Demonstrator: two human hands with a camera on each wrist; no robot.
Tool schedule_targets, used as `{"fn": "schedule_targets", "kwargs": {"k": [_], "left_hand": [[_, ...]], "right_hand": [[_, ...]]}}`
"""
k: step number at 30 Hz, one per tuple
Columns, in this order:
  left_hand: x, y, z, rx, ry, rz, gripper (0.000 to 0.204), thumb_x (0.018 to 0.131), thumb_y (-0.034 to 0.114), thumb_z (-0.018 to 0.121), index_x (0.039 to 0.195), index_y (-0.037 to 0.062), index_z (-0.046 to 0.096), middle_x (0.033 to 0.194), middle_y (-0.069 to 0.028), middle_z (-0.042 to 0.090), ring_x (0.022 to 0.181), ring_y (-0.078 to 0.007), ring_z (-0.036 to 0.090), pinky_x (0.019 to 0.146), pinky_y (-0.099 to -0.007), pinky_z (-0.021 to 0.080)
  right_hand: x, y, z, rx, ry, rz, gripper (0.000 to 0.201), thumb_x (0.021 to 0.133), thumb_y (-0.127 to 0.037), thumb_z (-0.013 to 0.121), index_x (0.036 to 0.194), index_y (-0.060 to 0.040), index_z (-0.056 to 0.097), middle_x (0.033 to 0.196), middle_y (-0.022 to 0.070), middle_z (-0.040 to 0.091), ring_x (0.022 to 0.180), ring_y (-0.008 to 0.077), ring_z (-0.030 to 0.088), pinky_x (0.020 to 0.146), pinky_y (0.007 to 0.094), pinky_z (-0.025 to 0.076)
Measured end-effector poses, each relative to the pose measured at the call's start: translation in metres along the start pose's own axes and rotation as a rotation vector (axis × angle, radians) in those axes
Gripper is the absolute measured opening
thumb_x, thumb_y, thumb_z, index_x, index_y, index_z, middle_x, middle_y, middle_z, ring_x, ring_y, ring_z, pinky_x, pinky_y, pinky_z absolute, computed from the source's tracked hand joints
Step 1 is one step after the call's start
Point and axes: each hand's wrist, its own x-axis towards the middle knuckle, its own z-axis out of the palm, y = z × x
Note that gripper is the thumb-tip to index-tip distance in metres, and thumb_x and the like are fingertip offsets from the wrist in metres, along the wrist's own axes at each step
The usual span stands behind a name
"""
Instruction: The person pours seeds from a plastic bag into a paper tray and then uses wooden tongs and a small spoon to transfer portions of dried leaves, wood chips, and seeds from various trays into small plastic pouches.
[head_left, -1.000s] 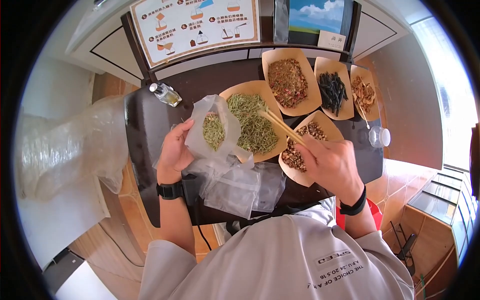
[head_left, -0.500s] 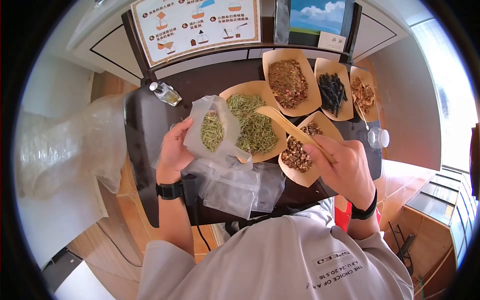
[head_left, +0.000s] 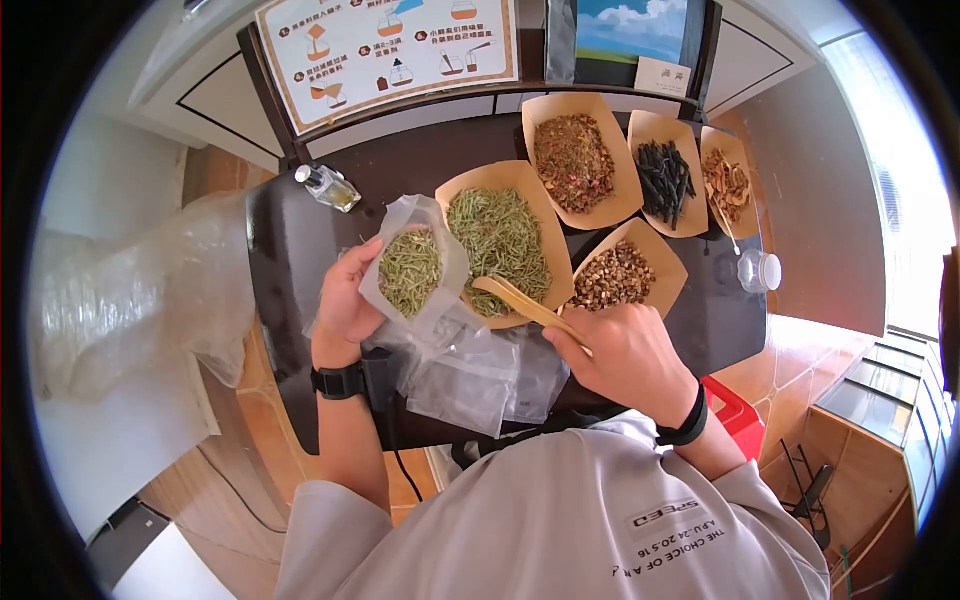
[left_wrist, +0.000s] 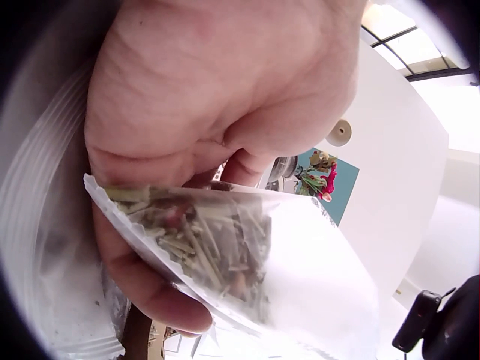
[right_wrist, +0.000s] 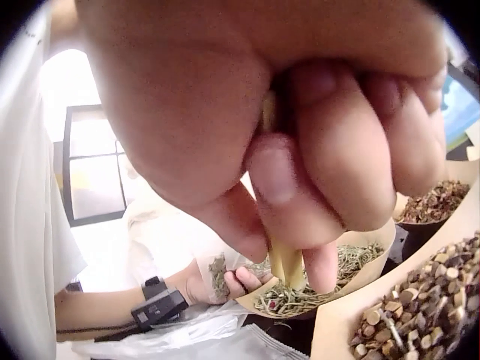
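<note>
My left hand [head_left: 350, 295] holds a translucent white pouch [head_left: 455, 258] by its left side, its open mouth facing up. Dried green herb pieces [head_left: 408, 275] lie inside it, and show through its wall in the left wrist view. Bamboo tongs [head_left: 525, 305] are gripped in my right hand [head_left: 632, 355], thumb and fingers curled round them. Their tips point left, over the near edge of a brown paper tray [head_left: 556, 255] heaped with cut green herb [head_left: 500, 235]. In the right wrist view the tongs [right_wrist: 285, 266] stick out below the fingers.
Further paper trays hold reddish dried mix [head_left: 572, 160], dark strips [head_left: 662, 185], brown chips [head_left: 728, 180] and chopped stems [head_left: 618, 278]. Clear plastic bags [head_left: 470, 380] lie near the front edge. A glass bottle [head_left: 328, 188] and a small clear jar [head_left: 758, 271] stand on the dark table.
The tongs have swung from the middle of the herb heap to its near edge, and my right hand has come left and closer. The pouch has shifted slightly left, its mouth wider.
</note>
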Motion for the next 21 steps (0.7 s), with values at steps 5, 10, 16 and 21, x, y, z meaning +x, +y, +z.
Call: {"fn": "schedule_targets", "kwargs": {"k": [5,10,16,21], "left_hand": [[0.000,0.000,0.001,0.000,0.018,-0.021,0.048,0.101,0.026,0.042,0.135,-0.0066,0.052,0.129,-0.0167,0.062,0.113,-0.0256,0.063,0.100,-0.0398,0.049],[-0.001,0.001,0.002,0.018,-0.018,-0.010,0.048,0.101,0.026,0.041,0.136,-0.0058,0.051,0.128,-0.0158,0.062,0.113,-0.0252,0.063,0.100,-0.0399,0.049],[0.000,0.001,0.005,-0.011,0.005,-0.030,0.048,0.101,0.025,0.041,0.137,-0.0050,0.051,0.130,-0.0150,0.061,0.115,-0.0255,0.062,0.101,-0.0412,0.048],[0.001,0.000,0.000,0.016,0.069,-0.043,0.046,0.101,0.024,0.043,0.139,-0.0019,0.049,0.132,-0.0134,0.060,0.116,-0.0253,0.061,0.102,-0.0412,0.047]], "right_hand": [[0.003,-0.001,0.001,-0.197,0.011,-0.132,0.022,0.085,-0.020,0.069,0.071,-0.0044,0.061,0.048,0.0080,0.052,0.044,0.0270,0.058,0.043,0.0379,0.046],[0.002,0.016,-0.001,-0.273,-0.003,-0.162,0.015,0.085,-0.018,0.072,0.080,-0.0052,0.065,0.053,0.0075,0.055,0.046,0.0286,0.057,0.044,0.0384,0.044],[0.006,0.025,-0.025,-0.082,0.209,-0.125,0.015,0.084,-0.016,0.072,0.075,-0.0062,0.065,0.052,0.0067,0.055,0.045,0.0273,0.056,0.043,0.0375,0.044],[0.006,0.013,-0.044,0.045,0.220,-0.080,0.014,0.083,-0.014,0.075,0.076,-0.0050,0.067,0.053,0.0072,0.055,0.045,0.0268,0.056,0.042,0.0366,0.042]]}}
